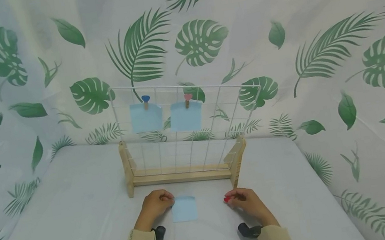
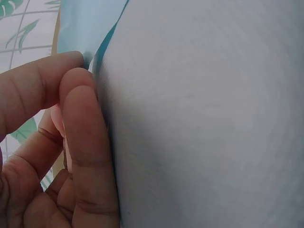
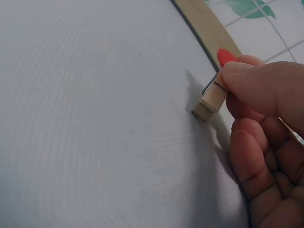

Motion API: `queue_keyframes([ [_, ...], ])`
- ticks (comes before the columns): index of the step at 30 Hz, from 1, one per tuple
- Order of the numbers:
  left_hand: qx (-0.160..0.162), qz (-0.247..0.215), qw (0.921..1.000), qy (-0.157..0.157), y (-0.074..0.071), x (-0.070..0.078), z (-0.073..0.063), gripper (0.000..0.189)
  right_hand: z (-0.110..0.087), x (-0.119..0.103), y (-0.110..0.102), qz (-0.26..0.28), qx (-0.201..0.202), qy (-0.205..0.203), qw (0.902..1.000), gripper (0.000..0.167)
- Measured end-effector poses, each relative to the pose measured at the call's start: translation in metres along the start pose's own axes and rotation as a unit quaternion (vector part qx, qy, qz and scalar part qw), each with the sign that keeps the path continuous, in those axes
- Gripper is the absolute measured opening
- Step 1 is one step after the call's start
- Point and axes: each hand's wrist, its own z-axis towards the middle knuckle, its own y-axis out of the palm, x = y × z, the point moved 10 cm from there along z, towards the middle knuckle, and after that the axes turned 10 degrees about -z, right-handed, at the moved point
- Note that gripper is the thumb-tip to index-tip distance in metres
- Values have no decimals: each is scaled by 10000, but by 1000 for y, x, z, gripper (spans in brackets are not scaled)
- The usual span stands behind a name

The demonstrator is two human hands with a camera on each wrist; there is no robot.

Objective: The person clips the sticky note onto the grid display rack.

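Observation:
On the white tabletop lies a light blue square of paper (image 1: 184,209). My left hand (image 1: 156,204) is at its upper left corner. In the left wrist view, the thumb and a finger pinch the edge of the blue paper (image 2: 88,28), which lifts slightly there. To the right, my right hand (image 1: 246,201) holds a small wooden clothespin (image 3: 213,97) with a red top (image 1: 226,199). Its thumb and forefinger grip the red end, and the wooden tip points down toward the table. The fingers partly cover the red piece.
Behind the hands stands a white wire grid (image 1: 213,108) in a wooden base (image 1: 182,176). Two blue papers hang on it, the left one (image 1: 147,118) under a blue-topped clothespin (image 1: 146,101), the right one (image 1: 186,116) under a pink-topped clothespin (image 1: 187,99). Leaf-patterned cloth (image 1: 234,4) surrounds the table.

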Motion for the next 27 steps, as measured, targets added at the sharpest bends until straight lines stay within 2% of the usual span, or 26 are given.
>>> queue_keyframes([
  [8, -100, -4, 9999, 124, 2, 2, -3, 5, -3, 4, -7, 275, 298, 107, 9991, 17],
  [14, -149, -32, 9998, 142, -1, 4, -5, 4, -4, -2, -8, 444, 356, -143, 9983, 14],
  [17, -149, -3, 9998, 154, 0, 4, -5, 4, -6, -3, -9, 560, 453, -141, 9973, 14],
  [20, -130, -10, 9996, 231, 1, 4, -6, 4, -7, 1, -11, 716, 512, 50, 9961, 23],
  [23, -106, -106, 9993, 352, 1, 8, -6, 5, -8, 6, -12, 792, 511, 416, 9947, 33],
  [27, -66, -202, 9981, 575, -1, 15, -6, 4, -8, 8, -14, 708, 435, 630, 9945, 33],
])
